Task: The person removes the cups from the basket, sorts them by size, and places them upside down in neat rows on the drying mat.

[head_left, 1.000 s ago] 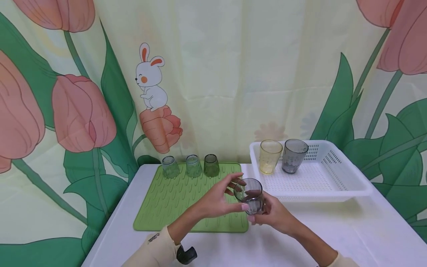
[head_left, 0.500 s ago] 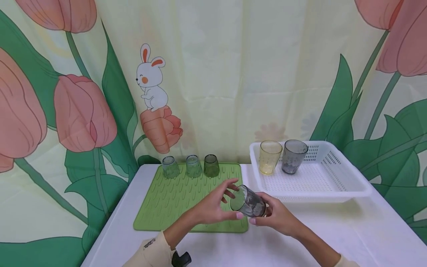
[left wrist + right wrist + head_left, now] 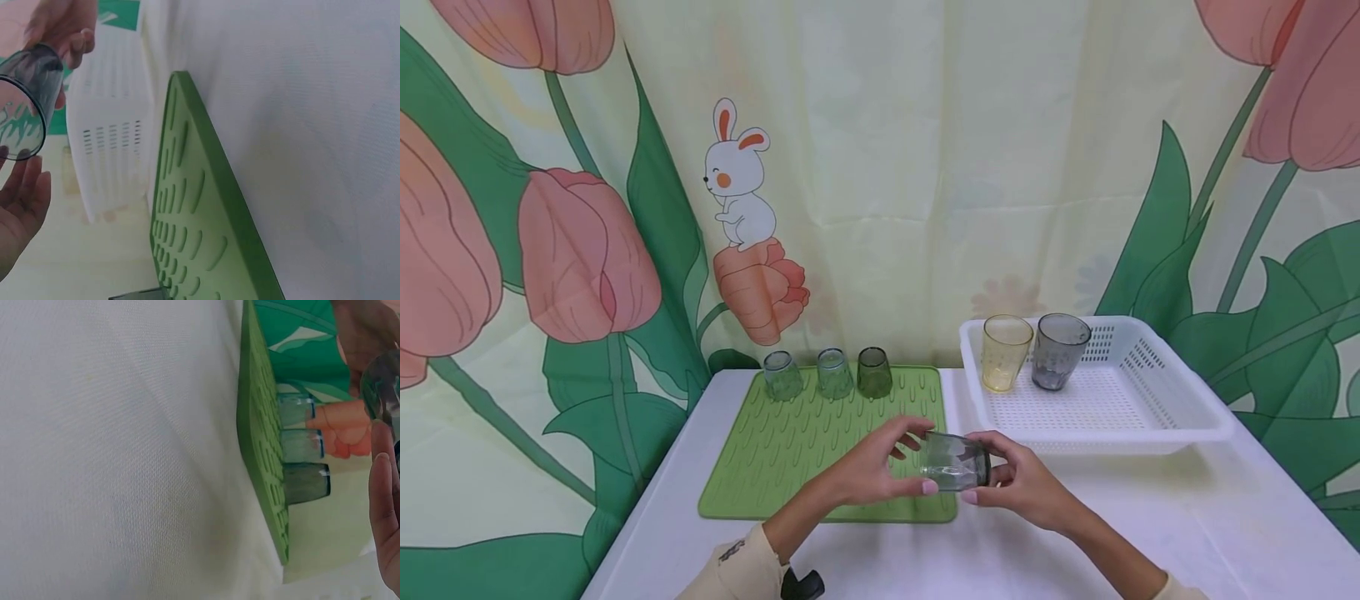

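Observation:
Between my hands, above the front right of a green mat (image 3: 775, 467), a grey-tinted glass (image 3: 955, 462) lies on its side, its rim to the left and base to the right. My right hand (image 3: 1022, 483) grips it round the base end with thumb and fingers. At the rim, my left hand (image 3: 876, 467) holds it with thumb below and fingers above. The left wrist view shows the glass (image 3: 31, 94) with the left fingertips right at its rim. In the right wrist view the glass (image 3: 382, 387) is cut off by the frame edge.
Along the mat's far edge, two bluish glasses (image 3: 784, 379) and a dark one (image 3: 875, 375) stand upside down. A white basket (image 3: 1120, 408) at the back right holds a yellow glass (image 3: 1006, 354) and a grey glass (image 3: 1060, 354). A printed curtain (image 3: 880, 167) hangs behind the table.
The glass has tipped from nearly upright to lying sideways, its rim swinging left. My left hand has moved slightly down and left with the rim; the right hand keeps its hold.

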Demonstrator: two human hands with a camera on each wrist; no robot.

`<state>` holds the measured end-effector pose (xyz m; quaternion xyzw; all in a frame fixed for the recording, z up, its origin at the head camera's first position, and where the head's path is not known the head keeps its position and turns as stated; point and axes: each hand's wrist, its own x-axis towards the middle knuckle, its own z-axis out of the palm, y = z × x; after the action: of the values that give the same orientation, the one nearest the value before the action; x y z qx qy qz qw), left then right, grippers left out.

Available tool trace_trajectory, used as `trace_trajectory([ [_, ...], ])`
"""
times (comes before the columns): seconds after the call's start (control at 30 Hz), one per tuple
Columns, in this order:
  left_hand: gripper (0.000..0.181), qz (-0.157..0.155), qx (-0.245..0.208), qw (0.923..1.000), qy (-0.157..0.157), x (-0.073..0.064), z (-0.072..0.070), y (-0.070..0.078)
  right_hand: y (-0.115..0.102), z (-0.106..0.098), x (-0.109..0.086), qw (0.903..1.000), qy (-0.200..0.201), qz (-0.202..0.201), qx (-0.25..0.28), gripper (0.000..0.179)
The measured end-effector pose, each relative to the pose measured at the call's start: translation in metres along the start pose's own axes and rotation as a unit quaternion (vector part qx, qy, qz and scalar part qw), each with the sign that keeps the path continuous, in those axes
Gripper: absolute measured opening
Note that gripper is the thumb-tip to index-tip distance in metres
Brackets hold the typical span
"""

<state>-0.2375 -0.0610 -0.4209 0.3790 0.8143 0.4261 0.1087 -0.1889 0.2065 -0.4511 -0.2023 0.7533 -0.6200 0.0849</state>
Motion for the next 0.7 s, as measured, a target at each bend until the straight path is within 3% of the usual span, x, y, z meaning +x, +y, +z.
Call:
trace_trajectory([
  [0.3, 0.068, -0.005, -0.013, 0.9998, 0.013, -0.007, -0.001, -0.002, -0.003, 0.000, 0.004, 0.9997, 0.006, -0.013, 0.019, 0.065],
  [0.7, 0.066, -0.022, -0.034, 0.9983, 0.042, -0.018, -0.009, -0.007, -0.020, 0.000, 0.021, 0.9991, -0.007, -0.037, -0.021, 0.067],
])
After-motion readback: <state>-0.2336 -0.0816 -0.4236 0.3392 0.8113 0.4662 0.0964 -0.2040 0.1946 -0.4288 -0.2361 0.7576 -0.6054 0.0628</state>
